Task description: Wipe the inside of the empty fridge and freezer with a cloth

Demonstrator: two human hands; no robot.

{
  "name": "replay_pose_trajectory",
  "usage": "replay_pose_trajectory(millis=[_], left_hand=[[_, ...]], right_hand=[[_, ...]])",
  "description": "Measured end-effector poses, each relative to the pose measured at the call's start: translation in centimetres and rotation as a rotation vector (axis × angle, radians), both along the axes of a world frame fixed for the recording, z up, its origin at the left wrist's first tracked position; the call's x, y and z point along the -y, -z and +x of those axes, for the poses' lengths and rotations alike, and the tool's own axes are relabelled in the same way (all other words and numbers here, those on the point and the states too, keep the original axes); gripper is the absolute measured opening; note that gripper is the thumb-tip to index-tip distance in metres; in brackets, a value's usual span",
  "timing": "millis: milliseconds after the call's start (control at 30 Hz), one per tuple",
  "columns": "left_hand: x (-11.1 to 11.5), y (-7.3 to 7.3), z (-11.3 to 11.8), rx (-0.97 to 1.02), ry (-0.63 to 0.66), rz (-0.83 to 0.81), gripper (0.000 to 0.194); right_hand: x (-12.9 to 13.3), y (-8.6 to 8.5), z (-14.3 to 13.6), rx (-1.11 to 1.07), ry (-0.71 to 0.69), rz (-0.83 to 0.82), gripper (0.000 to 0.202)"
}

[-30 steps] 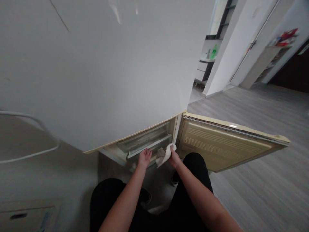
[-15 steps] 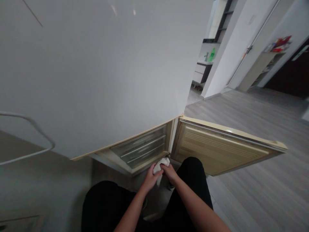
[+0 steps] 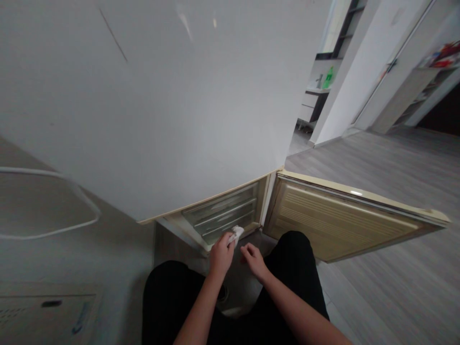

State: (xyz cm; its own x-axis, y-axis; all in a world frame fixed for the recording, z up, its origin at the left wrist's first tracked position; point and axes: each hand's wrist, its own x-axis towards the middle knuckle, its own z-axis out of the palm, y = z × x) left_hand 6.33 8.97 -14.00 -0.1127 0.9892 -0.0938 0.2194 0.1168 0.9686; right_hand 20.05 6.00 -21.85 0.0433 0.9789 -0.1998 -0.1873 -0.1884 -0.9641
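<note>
Your left hand (image 3: 221, 255) now pinches the crumpled white cloth-like wad (image 3: 236, 234) alone; your half-open right hand (image 3: 254, 261), just beside it, has let go, seemingly free.

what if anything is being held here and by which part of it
The left hand grips the crumpled white wipe by its near end; the right hand shows nothing held.

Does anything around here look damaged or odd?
Yes: a thin, dark slanting line crosses the large white panel at upper left, perhaps a scratch or crack. The open, yellowish ribbed door also looks dingy along its hinge side.
</note>
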Motion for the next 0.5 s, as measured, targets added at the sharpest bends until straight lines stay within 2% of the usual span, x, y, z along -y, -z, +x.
replay_pose_trajectory(millis=[67,100,233,300,367,433,500], left_hand=[[0.6,-0.9,0.9,0.007,0.042,-0.009,0.031],[0.8,-1.3,1.4,0.018,0.053,-0.019,0.032],[1.5,-2.2,2.5,0.083,0.083,-0.068,0.035],[2.1,-2.4,2.8,0.118,0.107,-0.094,0.037],[3.1,-2.5,3.2,0.155,0.135,-0.118,0.037],[4.2,-2.5,3.6,0.179,0.162,-0.134,0.037],[5.3,-2.6,4.1,0.181,0.197,-0.141,0.04]], right_hand=[[1.2,-0.6,-1.0,-0.137,-0.154,-0.013,0.051],[1.6,-0.9,-1.4,-0.195,-0.18,-0.02,0.049],[2.0,-1.1,-1.8,-0.301,-0.089,-0.096,0.039],[1.9,-0.9,-1.3,-0.376,-0.024,-0.182,0.042],[1.7,-1.0,-0.6,-0.488,-0.024,-0.238,0.048],[1.8,-1.2,-0.2,-0.572,-0.065,-0.235,0.053],[2.1,-1.5,-0.7,-0.532,-0.023,-0.193,0.052]])
